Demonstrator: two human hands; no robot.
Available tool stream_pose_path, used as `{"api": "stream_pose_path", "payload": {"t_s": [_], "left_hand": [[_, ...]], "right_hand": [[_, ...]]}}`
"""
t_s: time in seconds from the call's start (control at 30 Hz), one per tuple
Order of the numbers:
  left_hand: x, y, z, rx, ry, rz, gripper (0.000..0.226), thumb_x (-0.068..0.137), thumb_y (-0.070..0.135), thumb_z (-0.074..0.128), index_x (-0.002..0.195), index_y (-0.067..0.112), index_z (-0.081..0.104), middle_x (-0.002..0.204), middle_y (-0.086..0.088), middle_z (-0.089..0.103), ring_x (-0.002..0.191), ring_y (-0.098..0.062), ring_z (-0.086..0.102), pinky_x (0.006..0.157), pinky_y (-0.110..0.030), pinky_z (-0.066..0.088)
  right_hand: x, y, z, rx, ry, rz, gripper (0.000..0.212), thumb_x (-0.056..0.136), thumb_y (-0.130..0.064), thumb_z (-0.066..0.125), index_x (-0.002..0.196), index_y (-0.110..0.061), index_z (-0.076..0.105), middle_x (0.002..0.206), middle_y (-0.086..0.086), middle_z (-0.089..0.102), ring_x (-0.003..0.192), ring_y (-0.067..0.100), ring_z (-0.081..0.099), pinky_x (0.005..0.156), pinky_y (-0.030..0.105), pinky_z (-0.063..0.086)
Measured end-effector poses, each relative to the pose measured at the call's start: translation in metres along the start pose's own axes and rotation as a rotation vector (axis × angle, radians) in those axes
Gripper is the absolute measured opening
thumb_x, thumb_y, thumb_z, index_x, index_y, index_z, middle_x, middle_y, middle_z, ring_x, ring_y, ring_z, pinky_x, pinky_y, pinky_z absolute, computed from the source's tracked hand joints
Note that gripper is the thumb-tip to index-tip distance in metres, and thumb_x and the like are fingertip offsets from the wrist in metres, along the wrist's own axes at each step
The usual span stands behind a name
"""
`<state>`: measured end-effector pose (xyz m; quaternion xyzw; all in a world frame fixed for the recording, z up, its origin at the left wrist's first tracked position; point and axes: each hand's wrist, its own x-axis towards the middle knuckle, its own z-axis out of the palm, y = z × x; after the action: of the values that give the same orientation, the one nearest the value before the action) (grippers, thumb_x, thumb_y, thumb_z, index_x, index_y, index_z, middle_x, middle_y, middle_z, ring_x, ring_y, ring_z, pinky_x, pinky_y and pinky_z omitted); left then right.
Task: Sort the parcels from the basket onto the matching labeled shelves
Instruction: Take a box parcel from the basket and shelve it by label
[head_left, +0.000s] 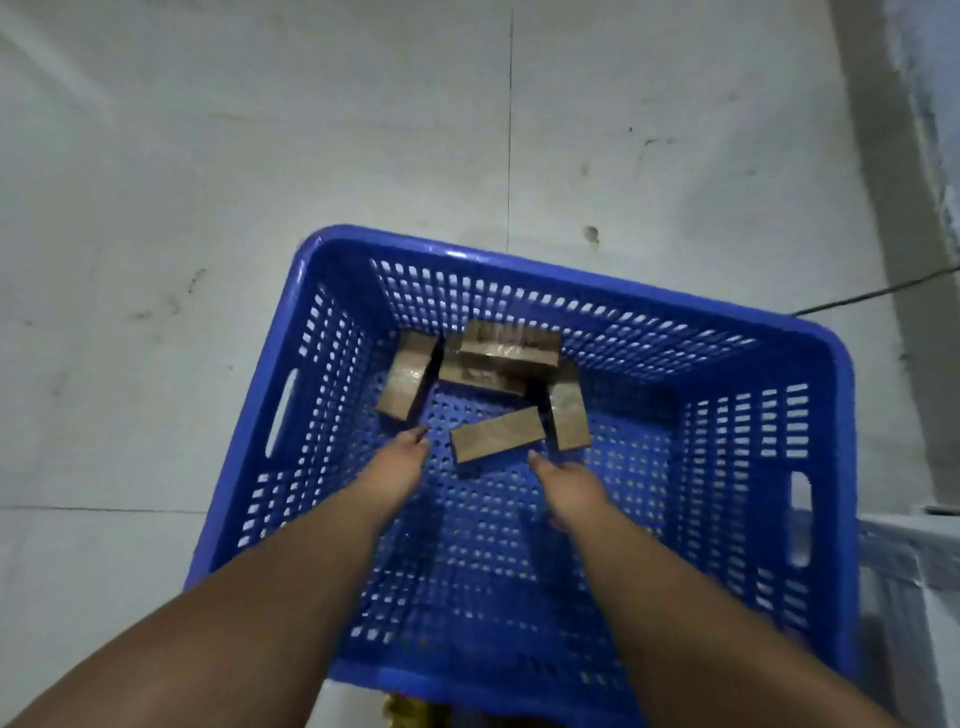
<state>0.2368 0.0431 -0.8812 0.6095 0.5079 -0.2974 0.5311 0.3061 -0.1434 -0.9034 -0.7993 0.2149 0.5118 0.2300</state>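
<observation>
Neither grip is holding anything: the left hand (402, 457) and the right hand (563, 480) are both reaching down into the blue basket (311, 260), fingers extended and released, one on each side of the nearest parcel (496, 434). That brown box is lying flat on the perforated floor just above the centre of the frame, and the fingertips are sitting just beside its two ends; whether they are touching it I cannot tell. Other parcels are crowding the far wall: a tilted box (408, 384) to the left, a stack (501, 358) in the middle, another box (569, 418) to the right.

By my reading, the picking step is just beginning. The next move is calling for both hands closing on the near parcel's ends, lifting it clear of the rim, then reading its label. No shelves are showing in this frame.
</observation>
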Motion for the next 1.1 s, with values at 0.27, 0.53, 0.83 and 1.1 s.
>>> {"api": "stream_pose_path", "payload": {"t_s": [0.27,0.53,0.83,1.1], "left_hand": [[0.104,-0.034,0.052,-0.025,0.009,0.128,0.042,0.105,0.018,0.03,0.146,0.022,0.039,0.15,-0.012,0.039,0.094,-0.02,0.054,0.075,-0.026,0.044],[0.101,-0.076,0.08,-0.083,-0.184,0.198,0.026,0.103,0.009,0.039,0.11,0.01,0.064,0.141,0.008,0.045,0.13,-0.009,0.039,0.098,-0.019,0.032],[0.097,-0.074,0.084,-0.141,-0.073,0.102,0.046,0.1,0.03,0.045,0.145,0.03,0.038,0.139,0.002,0.052,0.121,-0.019,0.053,0.107,-0.041,0.041],[0.013,-0.04,0.069,-0.413,-0.124,0.128,0.053,0.099,0.029,0.051,0.147,0.037,0.031,0.136,0.006,0.055,0.119,-0.018,0.055,0.104,-0.049,0.043]], "right_hand": [[0.119,-0.033,0.066,0.529,0.128,0.151,0.112,0.056,-0.077,0.072,0.143,-0.016,0.034,0.135,0.01,0.048,0.109,0.037,0.054,0.069,0.047,0.058],[0.127,-0.005,0.087,0.489,0.205,0.016,0.077,0.073,-0.044,0.073,0.132,-0.011,0.035,0.124,0.013,0.054,0.103,0.035,0.058,0.083,0.044,0.054],[0.111,0.048,0.071,0.944,-0.21,-0.216,0.042,0.098,-0.012,0.049,0.137,-0.027,0.052,0.119,0.005,0.069,0.099,0.023,0.07,0.082,0.044,0.059],[0.03,0.051,0.027,0.926,-0.258,-0.269,0.039,0.1,-0.015,0.05,0.134,-0.033,0.053,0.12,0.001,0.069,0.105,0.023,0.068,0.077,0.038,0.059]]}}
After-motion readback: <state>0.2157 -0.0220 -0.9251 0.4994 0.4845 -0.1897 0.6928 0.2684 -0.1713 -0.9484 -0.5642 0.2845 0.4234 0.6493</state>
